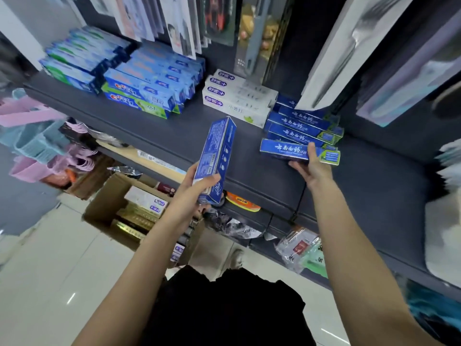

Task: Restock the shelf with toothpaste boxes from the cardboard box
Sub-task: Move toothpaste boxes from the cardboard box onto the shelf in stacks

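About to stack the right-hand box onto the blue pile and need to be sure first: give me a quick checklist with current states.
1. Right hand grips blue box: ok.
2. Box lined up with the blue stack: ok, roughly parallel, at its front.
3. Box already seated on the shelf: cannot tell.
4. Left hand grips the second box: ok, held on end.
5. More stock in the carton: ok, boxes visible.

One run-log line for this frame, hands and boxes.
left hand: holds blue box upright over shelf edge | right hand: setting second blue box at front of blue stack | shelf | cardboard box on floor
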A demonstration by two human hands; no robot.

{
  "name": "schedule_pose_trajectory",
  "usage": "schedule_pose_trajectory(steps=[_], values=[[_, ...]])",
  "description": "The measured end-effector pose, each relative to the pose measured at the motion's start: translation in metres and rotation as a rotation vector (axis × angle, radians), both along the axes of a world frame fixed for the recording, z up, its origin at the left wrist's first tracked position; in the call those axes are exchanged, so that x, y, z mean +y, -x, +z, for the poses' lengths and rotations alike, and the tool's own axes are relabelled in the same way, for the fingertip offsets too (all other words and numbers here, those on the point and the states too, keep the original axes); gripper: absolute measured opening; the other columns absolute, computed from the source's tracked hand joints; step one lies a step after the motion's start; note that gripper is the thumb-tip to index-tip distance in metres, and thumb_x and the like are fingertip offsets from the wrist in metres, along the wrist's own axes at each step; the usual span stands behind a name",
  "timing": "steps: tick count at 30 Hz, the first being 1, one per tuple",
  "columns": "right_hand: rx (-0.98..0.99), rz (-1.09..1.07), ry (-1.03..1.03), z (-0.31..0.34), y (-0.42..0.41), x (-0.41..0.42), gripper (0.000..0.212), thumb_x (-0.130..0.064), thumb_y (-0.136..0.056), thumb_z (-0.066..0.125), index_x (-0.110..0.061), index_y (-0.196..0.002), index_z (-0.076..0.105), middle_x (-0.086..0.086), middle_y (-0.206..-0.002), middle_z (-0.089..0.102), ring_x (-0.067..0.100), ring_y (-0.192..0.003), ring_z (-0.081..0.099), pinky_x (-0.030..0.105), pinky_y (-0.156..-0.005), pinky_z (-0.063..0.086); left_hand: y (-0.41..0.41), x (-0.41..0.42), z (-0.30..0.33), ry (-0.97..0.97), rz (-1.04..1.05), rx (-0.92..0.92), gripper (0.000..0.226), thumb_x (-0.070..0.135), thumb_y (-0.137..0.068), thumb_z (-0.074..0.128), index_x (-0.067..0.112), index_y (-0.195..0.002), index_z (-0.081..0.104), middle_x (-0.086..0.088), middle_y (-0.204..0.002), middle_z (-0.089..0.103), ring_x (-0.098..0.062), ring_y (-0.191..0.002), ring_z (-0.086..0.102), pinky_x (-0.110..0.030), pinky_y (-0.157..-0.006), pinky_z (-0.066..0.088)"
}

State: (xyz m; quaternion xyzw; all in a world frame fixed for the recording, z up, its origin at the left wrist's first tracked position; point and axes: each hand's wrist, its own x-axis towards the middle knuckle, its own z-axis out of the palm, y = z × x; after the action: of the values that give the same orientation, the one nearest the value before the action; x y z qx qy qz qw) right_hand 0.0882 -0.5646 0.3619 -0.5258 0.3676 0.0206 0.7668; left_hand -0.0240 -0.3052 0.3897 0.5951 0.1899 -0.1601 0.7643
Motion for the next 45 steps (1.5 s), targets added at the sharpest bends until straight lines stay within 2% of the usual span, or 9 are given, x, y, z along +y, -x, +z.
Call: schedule_pose_trajectory(steps=[5, 11, 14, 19, 27, 29, 34, 40, 45], values=[[0.1, -0.064, -0.256, -0.011, -0.003, -0.005, 0.037, -0.033, -0.097, 0.047, -0.008, -0.124, 0.046, 0.023, -0.127, 0.055, 0.037, -0.095, 0.065, 0.032, -0.057, 0.06, -0.001, -0.013, -0.004, -0.034, 0.012, 0.036, 0.075, 0.036, -0.069, 0.077, 0.029, -0.134, 0.041, 0.0, -0.121, 0.063, -0.021, -0.1, 0.066, -0.032, -0.069, 0.051], [0.18, 0.151, -0.237, -0.005, 0.016, -0.027, 0.037, -0.031, -0.101, 0.043, -0.001, -0.123, 0.044, 0.024, -0.111, 0.064, 0.028, -0.084, 0.069, 0.032, -0.061, 0.06, -0.005, -0.02, -0.007, -0.053, 0.004, 0.041, 0.067, 0.035, -0.074, 0.067, 0.029, -0.135, 0.041, -0.002, -0.122, 0.062, -0.02, -0.1, 0.065, -0.029, -0.066, 0.052], [0.184, 0.295, 0.092, -0.007, 0.029, -0.032, 0.03, -0.024, -0.099, 0.047, 0.001, -0.114, 0.054, 0.014, -0.096, 0.068, 0.018, -0.077, 0.068, 0.03, -0.067, 0.057, -0.007, -0.022, -0.006, -0.059, -0.003, 0.044, 0.072, 0.039, -0.069, 0.068, 0.028, -0.135, 0.041, -0.003, -0.123, 0.062, -0.023, -0.105, 0.063, -0.028, -0.07, 0.05], [-0.266, 0.444, 1.57, -0.027, 0.034, -0.037, 0.032, -0.011, -0.081, 0.067, -0.011, -0.113, 0.063, 0.016, -0.107, 0.059, 0.034, -0.1, 0.052, 0.039, -0.084, 0.042, -0.009, -0.025, -0.006, -0.084, -0.015, 0.047, 0.075, 0.04, -0.068, 0.072, 0.029, -0.135, 0.041, -0.002, -0.124, 0.061, -0.025, -0.11, 0.061, -0.029, -0.073, 0.049], [-0.161, 0.617, 1.729, -0.033, 0.0, -0.034, 0.036, -0.026, -0.083, 0.069, -0.011, -0.114, 0.058, 0.019, -0.118, 0.05, 0.038, -0.111, 0.043, 0.045, -0.092, 0.035, -0.012, -0.025, 0.002, -0.101, -0.075, 0.051, 0.069, 0.041, -0.067, 0.068, 0.026, -0.131, 0.046, -0.001, -0.114, 0.066, -0.015, -0.093, 0.067, -0.029, -0.073, 0.052], [-0.265, 0.534, 1.612, -0.027, 0.012, -0.026, 0.037, -0.028, -0.084, 0.067, -0.011, -0.116, 0.057, 0.019, -0.123, 0.05, 0.038, -0.116, 0.041, 0.046, -0.094, 0.035, -0.013, -0.025, 0.003, -0.077, -0.098, 0.046, 0.071, 0.043, -0.064, 0.072, 0.026, -0.129, 0.048, -0.002, -0.112, 0.068, -0.012, -0.09, 0.068, -0.028, -0.07, 0.053], [-0.331, 0.597, 0.693, 0.017, 0.055, 0.012, 0.037, -0.029, -0.092, 0.058, -0.019, -0.126, 0.048, -0.001, -0.112, 0.062, 0.008, -0.094, 0.061, 0.021, -0.089, 0.047, -0.017, -0.031, 0.005, -0.153, -0.152, -0.058, 0.07, 0.046, -0.06, 0.076, 0.041, -0.125, 0.048, 0.009, -0.113, 0.067, -0.015, -0.1, 0.066, -0.026, -0.075, 0.053], [-0.176, 0.63, -0.058, 0.035, 0.07, 0.033, 0.049, -0.032, -0.091, 0.056, -0.016, -0.135, 0.044, 0.008, -0.119, 0.063, 0.021, -0.098, 0.067, 0.032, -0.079, 0.057, -0.017, -0.056, -0.003, -1.624, -0.336, -0.821, 0.091, 0.029, -0.062, 0.082, 0.028, -0.14, 0.034, -0.002, -0.094, 0.063, -0.025, -0.078, 0.062, -0.032, -0.059, 0.051], [-0.172, 0.433, -0.147, 0.033, 0.066, 0.02, 0.023, -0.023, -0.092, 0.057, -0.015, -0.114, 0.055, 0.0, -0.096, 0.069, 0.015, -0.079, 0.066, 0.028, -0.067, 0.055, -0.01, -0.079, -0.005, -1.474, -0.371, -1.064, 0.075, 0.025, -0.065, 0.079, 0.007, -0.131, 0.05, -0.006, -0.115, 0.064, -0.02, -0.101, 0.049, -0.03, -0.082, 0.039]])
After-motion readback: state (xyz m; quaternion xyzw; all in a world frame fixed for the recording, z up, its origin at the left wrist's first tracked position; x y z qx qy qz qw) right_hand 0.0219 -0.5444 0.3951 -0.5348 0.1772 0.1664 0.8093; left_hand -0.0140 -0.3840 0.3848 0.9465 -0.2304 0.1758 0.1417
